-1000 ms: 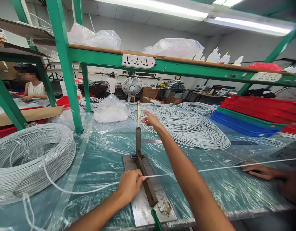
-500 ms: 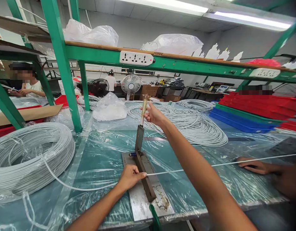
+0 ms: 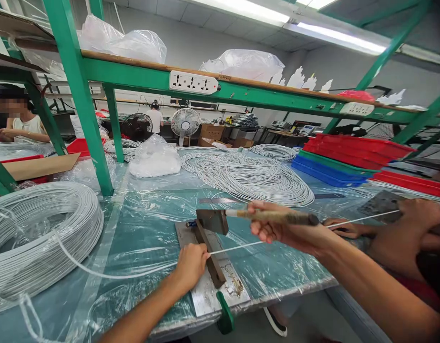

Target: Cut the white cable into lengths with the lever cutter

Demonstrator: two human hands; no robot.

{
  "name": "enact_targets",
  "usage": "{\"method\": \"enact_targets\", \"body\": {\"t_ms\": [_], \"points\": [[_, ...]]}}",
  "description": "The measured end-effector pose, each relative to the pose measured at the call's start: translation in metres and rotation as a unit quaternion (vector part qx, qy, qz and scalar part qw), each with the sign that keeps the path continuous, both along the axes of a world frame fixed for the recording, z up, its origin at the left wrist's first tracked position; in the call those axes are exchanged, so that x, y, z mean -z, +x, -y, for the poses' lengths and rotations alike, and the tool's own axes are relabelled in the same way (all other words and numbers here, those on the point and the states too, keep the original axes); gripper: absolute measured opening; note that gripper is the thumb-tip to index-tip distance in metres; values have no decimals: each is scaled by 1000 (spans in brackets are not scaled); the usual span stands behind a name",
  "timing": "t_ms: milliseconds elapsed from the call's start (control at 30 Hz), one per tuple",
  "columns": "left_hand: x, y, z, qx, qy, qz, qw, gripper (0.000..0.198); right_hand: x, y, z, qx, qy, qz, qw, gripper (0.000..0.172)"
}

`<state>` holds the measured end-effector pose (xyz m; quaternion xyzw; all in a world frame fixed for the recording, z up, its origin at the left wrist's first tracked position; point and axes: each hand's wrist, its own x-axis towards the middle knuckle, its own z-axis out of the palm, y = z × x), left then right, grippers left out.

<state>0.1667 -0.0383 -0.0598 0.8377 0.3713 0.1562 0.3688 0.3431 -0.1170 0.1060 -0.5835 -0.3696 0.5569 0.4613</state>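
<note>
A cutter with a brown metal bar (image 3: 213, 267) is fixed on a metal plate (image 3: 201, 299) at the table's front edge. Its blade (image 3: 213, 222) is tilted to the right above the bar. My right hand (image 3: 273, 224) has its fingers round the cutter's long handle (image 3: 291, 217), which lies nearly level. At the bar's left side, my left hand (image 3: 194, 262) pinches a white cable (image 3: 237, 247). From the big coil (image 3: 80, 209) on the left, the cable runs through my left hand, across the bar and under my right hand to the far right.
Another person's hands (image 3: 422, 212) are at the right beside a dark block (image 3: 379, 202). Loose cable loops (image 3: 255, 176) lie behind the cutter. Red trays (image 3: 352, 147) are stacked at the back right. A green shelf beam (image 3: 134, 78) crosses above the table. A green clamp (image 3: 225, 312) grips the front edge.
My right hand has swung the handle from upright down to the right, and the blade has tilted with it. My left hand still pinches the cable. Another person's hand has come up at the right.
</note>
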Motion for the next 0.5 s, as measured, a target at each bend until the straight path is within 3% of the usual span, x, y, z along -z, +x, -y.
{"method": "enact_targets", "body": {"t_ms": [67, 167, 233, 367, 500], "points": [[9, 5, -5, -6, -42, 22, 999, 17, 11, -1, 18, -2, -20, -5, 1000, 25], [21, 11, -13, -13, -108, 55, 993, 21, 27, -8, 43, 9, -64, -20, 998, 64], [27, 14, -16, -18, -140, 76, 987, 23, 37, -16, 57, 21, -89, -42, 995, 80], [32, 16, -17, -34, -164, 109, 980, 25, 53, -35, 76, 57, -129, -80, 987, 79], [32, 15, -16, -49, -155, 121, 979, 23, 71, -49, 79, 58, -183, -70, 979, 62]]}}
